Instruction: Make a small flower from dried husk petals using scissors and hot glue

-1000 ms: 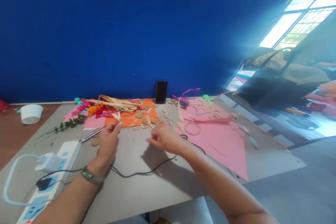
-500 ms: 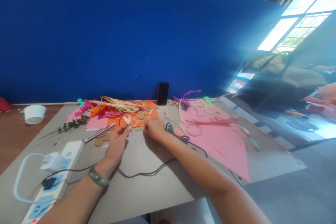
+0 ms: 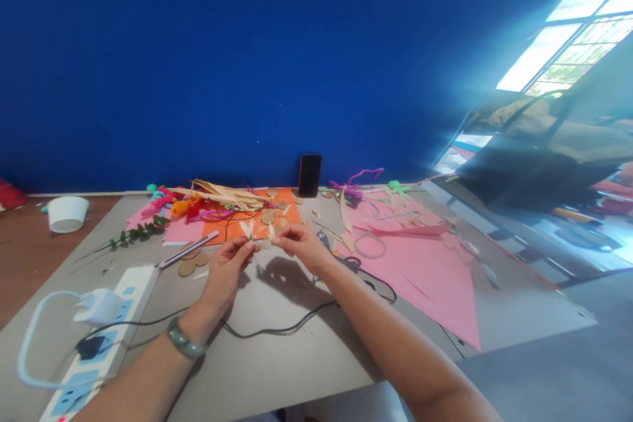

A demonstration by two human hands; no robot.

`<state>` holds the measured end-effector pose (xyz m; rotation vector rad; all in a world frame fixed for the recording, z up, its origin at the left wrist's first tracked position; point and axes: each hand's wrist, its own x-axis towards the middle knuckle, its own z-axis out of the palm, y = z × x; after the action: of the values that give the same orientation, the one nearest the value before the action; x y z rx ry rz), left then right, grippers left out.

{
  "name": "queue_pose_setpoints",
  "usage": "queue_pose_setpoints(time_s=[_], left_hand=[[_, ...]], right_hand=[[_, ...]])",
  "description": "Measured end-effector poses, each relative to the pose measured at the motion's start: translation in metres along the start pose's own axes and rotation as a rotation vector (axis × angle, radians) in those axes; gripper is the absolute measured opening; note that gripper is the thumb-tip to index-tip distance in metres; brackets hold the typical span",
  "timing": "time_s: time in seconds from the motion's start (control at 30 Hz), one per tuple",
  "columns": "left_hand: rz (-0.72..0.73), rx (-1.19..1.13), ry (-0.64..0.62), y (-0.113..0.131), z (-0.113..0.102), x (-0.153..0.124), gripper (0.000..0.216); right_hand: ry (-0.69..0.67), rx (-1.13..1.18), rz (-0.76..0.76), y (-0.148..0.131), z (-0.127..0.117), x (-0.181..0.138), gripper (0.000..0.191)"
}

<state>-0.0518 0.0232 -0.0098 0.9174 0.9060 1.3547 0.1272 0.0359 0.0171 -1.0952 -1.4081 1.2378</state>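
Observation:
My left hand (image 3: 226, 268) and my right hand (image 3: 301, 245) meet above the grey table (image 3: 277, 356), just in front of an orange sheet (image 3: 232, 227). Both pinch a small pale craft piece of thin dried-leaf strips (image 3: 258, 237), with the left fingers on its left side and the right fingers on its right. A green bracelet (image 3: 184, 341) circles my left wrist. Tan round cut-outs (image 3: 192, 265) lie on the table to the left of my left hand, beside a white stick-shaped tool (image 3: 185, 250).
A large pink sheet (image 3: 420, 270) covers the table's right side. Coloured pipe cleaners and dried strips (image 3: 208, 201) pile up at the back, beside a dark phone (image 3: 309, 175). A white power strip (image 3: 99, 333) with a charger, a black cable (image 3: 277, 326) and a white bowl (image 3: 68, 213) are at left.
My right hand drew back from the orange sheet to meet my left hand. Both hands now hold the small strip piece slightly above the table.

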Motion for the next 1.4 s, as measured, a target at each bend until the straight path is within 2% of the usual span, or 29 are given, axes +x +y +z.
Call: queue_pose_setpoints(time_s=[0.1,0.33,0.53,0.63,0.87,1.07,1.4], left_hand=[[-0.010,-0.012,-0.003,0.000,0.001,-0.001,0.030],[-0.081,0.041,0.000,-0.007,0.000,0.000,0.029],[-0.079,0.047,-0.007,-0.009,0.001,-0.001,0.030],[-0.083,0.042,-0.014,-0.011,0.001,-0.001,0.030],[-0.086,0.036,-0.030,-0.013,0.000,0.000,0.028],[-0.092,0.043,-0.013,-0.011,0.001,-0.001,0.030],[-0.040,0.036,-0.037,-0.010,0.002,-0.003,0.026]], right_hand=[[-0.012,-0.024,0.031,0.004,0.000,0.001,0.027],[0.093,-0.157,0.127,0.017,-0.003,0.007,0.015],[0.136,-0.205,0.078,0.016,-0.007,0.005,0.018],[0.156,-0.204,0.055,0.015,-0.010,0.005,0.017],[0.161,-0.061,0.121,0.019,-0.006,0.005,0.013],[0.076,0.013,0.109,0.021,-0.007,0.005,0.020],[0.011,0.121,0.055,0.006,0.003,-0.005,0.025]])
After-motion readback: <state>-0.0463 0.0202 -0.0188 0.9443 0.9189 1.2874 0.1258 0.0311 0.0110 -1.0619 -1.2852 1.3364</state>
